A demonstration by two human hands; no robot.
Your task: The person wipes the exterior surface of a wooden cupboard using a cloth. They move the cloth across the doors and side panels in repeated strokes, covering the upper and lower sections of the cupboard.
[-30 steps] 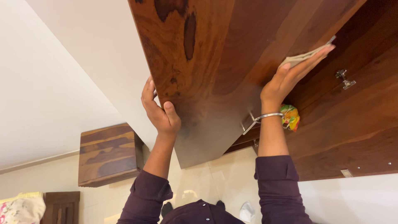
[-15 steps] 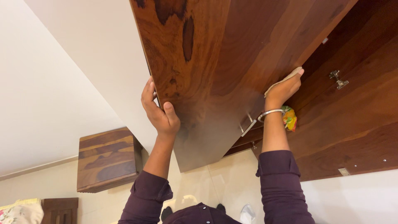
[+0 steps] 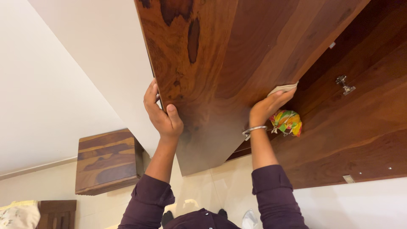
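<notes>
While left hand point(image 3: 163, 114) grips edge of open dark-brown wooden cupboard door point(image 3: 220, 63), right hand point(image 3: 267, 106) presses small beige cloth point(image 3: 283, 88) flat; door stiff, likely heavy, swings; cloth soft, light

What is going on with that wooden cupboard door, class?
A person in dark purple sleeves holds the open wooden door by its edge with the left hand. The right hand presses a pale folded cloth flat against the door's surface. A bright multicoloured bundle sits just behind the right wrist, inside the cupboard.
</notes>
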